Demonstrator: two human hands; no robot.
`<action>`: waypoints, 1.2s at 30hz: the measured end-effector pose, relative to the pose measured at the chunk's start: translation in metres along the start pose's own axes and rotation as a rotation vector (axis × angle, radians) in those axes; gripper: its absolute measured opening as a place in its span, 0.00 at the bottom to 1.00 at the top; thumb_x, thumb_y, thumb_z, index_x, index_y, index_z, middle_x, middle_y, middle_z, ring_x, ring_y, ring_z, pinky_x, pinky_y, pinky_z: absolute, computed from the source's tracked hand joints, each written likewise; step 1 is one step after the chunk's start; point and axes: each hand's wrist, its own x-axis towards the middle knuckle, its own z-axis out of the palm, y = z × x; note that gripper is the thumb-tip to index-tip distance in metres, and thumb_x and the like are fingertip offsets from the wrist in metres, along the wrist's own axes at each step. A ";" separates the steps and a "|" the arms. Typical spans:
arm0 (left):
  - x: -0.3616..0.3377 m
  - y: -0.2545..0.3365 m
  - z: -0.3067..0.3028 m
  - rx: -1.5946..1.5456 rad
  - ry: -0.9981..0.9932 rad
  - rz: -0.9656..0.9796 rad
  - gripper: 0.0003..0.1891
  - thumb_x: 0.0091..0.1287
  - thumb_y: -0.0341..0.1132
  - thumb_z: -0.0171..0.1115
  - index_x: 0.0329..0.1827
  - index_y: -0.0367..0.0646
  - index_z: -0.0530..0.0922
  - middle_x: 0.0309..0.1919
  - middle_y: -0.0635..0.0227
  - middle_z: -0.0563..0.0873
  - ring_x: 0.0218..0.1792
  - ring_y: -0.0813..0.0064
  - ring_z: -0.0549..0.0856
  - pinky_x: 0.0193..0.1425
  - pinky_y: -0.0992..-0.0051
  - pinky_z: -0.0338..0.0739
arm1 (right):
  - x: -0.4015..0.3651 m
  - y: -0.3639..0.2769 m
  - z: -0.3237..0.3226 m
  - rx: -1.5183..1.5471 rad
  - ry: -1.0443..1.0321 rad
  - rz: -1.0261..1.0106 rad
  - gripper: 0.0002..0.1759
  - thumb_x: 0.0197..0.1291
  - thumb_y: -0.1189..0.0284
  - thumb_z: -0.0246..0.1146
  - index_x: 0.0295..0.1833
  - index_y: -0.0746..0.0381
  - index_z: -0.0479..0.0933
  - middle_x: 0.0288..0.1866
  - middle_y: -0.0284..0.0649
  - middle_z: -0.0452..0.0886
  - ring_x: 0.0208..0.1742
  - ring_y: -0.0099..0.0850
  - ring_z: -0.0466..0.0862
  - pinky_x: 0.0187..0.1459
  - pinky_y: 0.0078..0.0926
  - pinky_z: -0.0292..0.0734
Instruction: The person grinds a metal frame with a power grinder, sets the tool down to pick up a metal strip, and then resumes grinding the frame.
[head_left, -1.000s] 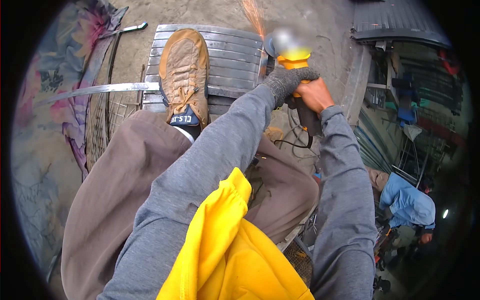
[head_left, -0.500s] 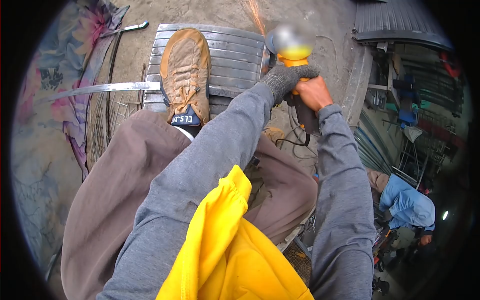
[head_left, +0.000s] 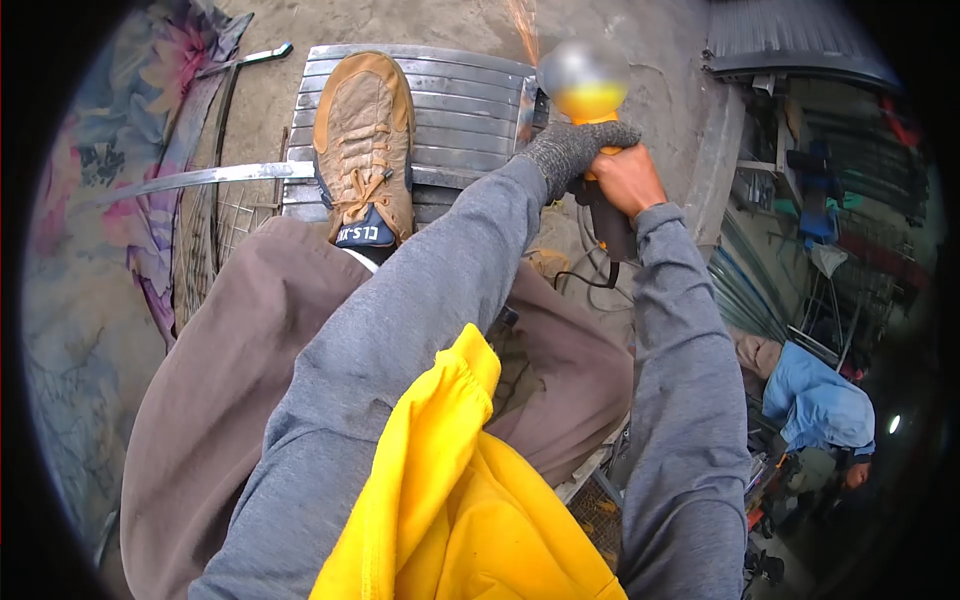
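My left hand (head_left: 578, 152), in a dark grey knitted glove, is closed around the angle grinder near its yellow head (head_left: 592, 104). My bare right hand (head_left: 628, 180) wraps the grinder's dark body (head_left: 611, 226) just behind it. The grinder's front end is blurred, so its disc cannot be made out. Orange sparks (head_left: 522, 30) fly off beyond the right end of a slatted metal panel (head_left: 465, 105). The grinder's head is beside that end; contact is hidden. My brown shoe (head_left: 365, 145) presses on the panel.
A curved metal strip (head_left: 215, 178) sticks out left of the panel, towards a flowered cloth (head_left: 165, 150). The grinder's black cord (head_left: 590, 283) loops below it. Metal racks and corrugated sheet (head_left: 800, 35) stand at right. A person in a blue top (head_left: 818, 398) bends over nearby.
The grinder's disc edge, visible at the left of its head before, is now lost in the blur. Both hands keep their hold, and sparks still fly. The view has shifted slightly.
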 end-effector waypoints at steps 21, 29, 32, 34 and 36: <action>-0.005 0.009 0.009 0.165 -0.056 0.054 0.16 0.71 0.38 0.57 0.60 0.50 0.80 0.47 0.58 0.83 0.37 0.68 0.85 0.33 0.70 0.83 | -0.006 0.032 -0.002 -0.462 0.011 -0.515 0.12 0.51 0.67 0.62 0.39 0.61 0.83 0.38 0.43 0.86 0.43 0.44 0.85 0.46 0.35 0.80; 0.001 0.001 0.023 0.067 0.101 0.093 0.17 0.69 0.47 0.57 0.57 0.56 0.82 0.43 0.56 0.84 0.31 0.67 0.86 0.30 0.70 0.81 | -0.008 0.019 -0.018 0.013 -0.126 -0.199 0.13 0.51 0.64 0.63 0.39 0.61 0.82 0.35 0.43 0.86 0.41 0.42 0.86 0.46 0.32 0.79; 0.000 0.006 0.013 0.050 0.070 0.075 0.17 0.70 0.46 0.56 0.58 0.57 0.81 0.46 0.55 0.84 0.32 0.67 0.86 0.32 0.70 0.82 | -0.005 0.008 -0.020 -0.048 -0.131 -0.156 0.13 0.52 0.65 0.62 0.39 0.60 0.83 0.37 0.43 0.86 0.43 0.41 0.85 0.47 0.32 0.79; 0.001 0.009 0.007 0.071 -0.012 0.073 0.17 0.71 0.45 0.55 0.59 0.58 0.81 0.47 0.55 0.84 0.34 0.66 0.86 0.33 0.70 0.83 | -0.001 0.006 -0.017 -0.061 -0.126 -0.151 0.12 0.53 0.65 0.62 0.40 0.59 0.83 0.38 0.42 0.86 0.44 0.41 0.86 0.47 0.32 0.80; 0.006 0.008 0.006 0.081 -0.013 0.074 0.16 0.71 0.45 0.55 0.59 0.58 0.81 0.48 0.55 0.84 0.34 0.66 0.86 0.33 0.70 0.83 | 0.002 0.008 -0.018 -0.084 -0.113 -0.153 0.12 0.53 0.66 0.62 0.40 0.59 0.84 0.39 0.42 0.86 0.45 0.40 0.86 0.48 0.32 0.80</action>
